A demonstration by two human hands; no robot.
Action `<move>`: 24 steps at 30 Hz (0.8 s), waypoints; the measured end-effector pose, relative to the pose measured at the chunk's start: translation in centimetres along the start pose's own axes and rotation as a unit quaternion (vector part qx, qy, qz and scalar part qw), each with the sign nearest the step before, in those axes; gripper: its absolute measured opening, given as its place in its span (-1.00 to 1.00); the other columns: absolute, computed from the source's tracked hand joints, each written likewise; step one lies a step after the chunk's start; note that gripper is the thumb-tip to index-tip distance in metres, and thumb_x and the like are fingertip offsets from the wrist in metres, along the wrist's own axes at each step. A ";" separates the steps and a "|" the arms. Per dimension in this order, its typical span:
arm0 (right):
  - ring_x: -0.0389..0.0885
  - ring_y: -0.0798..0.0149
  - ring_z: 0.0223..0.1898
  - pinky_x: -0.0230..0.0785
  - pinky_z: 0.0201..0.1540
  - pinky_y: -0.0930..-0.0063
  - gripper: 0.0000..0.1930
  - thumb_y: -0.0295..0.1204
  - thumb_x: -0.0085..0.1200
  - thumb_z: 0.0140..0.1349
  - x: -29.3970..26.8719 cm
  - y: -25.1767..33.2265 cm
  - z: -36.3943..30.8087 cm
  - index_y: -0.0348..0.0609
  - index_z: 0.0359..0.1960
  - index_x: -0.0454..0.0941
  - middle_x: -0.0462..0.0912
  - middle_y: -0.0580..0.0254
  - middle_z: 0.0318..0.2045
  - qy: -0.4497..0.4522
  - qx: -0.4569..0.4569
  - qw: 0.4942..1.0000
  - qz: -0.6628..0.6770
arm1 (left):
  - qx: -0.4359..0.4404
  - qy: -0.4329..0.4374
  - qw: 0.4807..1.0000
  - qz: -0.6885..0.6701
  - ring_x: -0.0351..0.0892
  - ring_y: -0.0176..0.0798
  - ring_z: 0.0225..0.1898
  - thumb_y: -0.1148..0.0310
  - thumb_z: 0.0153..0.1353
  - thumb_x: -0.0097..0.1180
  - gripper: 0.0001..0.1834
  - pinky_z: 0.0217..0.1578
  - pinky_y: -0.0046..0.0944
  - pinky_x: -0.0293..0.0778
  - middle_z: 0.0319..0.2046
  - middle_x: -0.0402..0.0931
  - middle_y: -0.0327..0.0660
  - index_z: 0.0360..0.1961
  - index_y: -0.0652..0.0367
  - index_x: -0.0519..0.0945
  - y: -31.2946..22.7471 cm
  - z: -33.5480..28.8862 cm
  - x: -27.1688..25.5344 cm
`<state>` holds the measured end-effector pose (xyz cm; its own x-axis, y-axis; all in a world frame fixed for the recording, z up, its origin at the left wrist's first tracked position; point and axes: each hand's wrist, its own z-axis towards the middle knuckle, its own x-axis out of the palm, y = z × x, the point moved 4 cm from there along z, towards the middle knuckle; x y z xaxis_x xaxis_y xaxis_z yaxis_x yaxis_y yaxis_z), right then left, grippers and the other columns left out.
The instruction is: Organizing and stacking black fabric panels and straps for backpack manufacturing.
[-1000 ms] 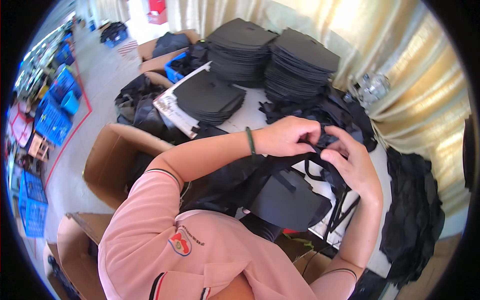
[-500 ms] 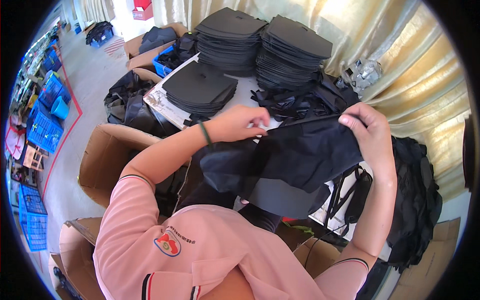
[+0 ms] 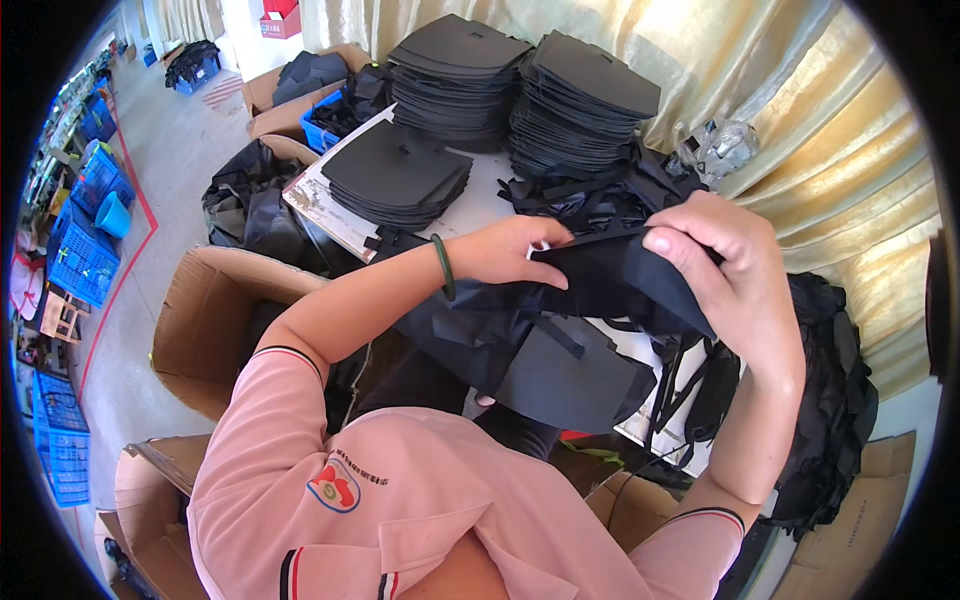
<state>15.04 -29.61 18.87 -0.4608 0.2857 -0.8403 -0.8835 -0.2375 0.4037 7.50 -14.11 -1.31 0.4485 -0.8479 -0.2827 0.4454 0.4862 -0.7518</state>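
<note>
Between my two hands a piece of black fabric (image 3: pixel 615 272) is stretched, folded along its upper edge. My left hand (image 3: pixel 515 250), with a green bangle on the wrist, pinches its left end between thumb and fingers. The right end is gripped by my right hand (image 3: pixel 722 262), thumb on the near side. Below the fabric, a stiff dark grey panel (image 3: pixel 565 380) rests over my lap, with a short black strap lying across its top. More dark cloth hangs beneath my left hand.
A white table (image 3: pixel 335 215) ahead bears tall stacks of black panels (image 3: pixel 460 85), a lower stack (image 3: pixel 395 180) and tangled black straps (image 3: pixel 570 200). Open cardboard boxes (image 3: pixel 215 320) stand to my left. Black fabric pieces (image 3: pixel 825 400) hang in a heap at right, beside a curtain (image 3: pixel 850 170).
My hands have come closer together, the left moving right and the right slightly left. The fabric has folded up between them, uncovering more of the grey panel and its strap.
</note>
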 end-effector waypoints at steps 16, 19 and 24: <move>0.46 0.56 -0.56 0.24 -0.47 0.67 -0.81 -0.41 0.28 0.15 -1.2 -5.1 -18.2 -0.33 -0.40 0.62 0.62 0.31 -0.59 -0.057 0.204 0.971 0.111 | -0.185 0.148 0.923 0.304 0.56 0.05 -0.32 0.28 0.07 0.31 -0.75 -0.26 -0.12 0.46 -0.41 0.58 -0.04 -0.36 0.25 0.61 -2.7 -7.5 -11.3; 0.43 0.56 -0.58 0.22 -0.48 0.67 -0.77 -0.38 0.29 0.15 -1.8 -5.1 -19.4 -0.34 -0.43 0.59 0.59 0.34 -0.61 -0.104 0.197 0.969 0.108 | -0.167 0.144 0.908 0.356 0.59 -0.08 -0.38 0.42 0.06 0.29 -0.84 -0.33 -0.19 0.48 -0.41 0.58 -0.08 -0.35 0.26 0.60 -3.7 -7.4 -11.9; 0.45 0.55 -0.57 0.23 -0.46 0.69 -0.74 -0.33 0.27 0.18 -2.4 -4.1 -17.5 -0.36 -0.40 0.60 0.59 0.34 -0.60 -0.117 0.171 0.973 0.104 | -0.362 0.157 0.893 0.216 0.47 -0.41 -0.60 0.47 0.16 0.23 -0.86 -0.50 -0.35 0.43 -0.45 0.57 -0.20 -0.28 0.27 0.58 -2.4 -7.4 -9.3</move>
<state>21.27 -45.55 12.93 -0.6034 0.4769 -0.6391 -0.7273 -0.0005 0.6863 -3.49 -8.96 -1.29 0.1674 -0.6875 -0.7067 -0.3858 0.6139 -0.6887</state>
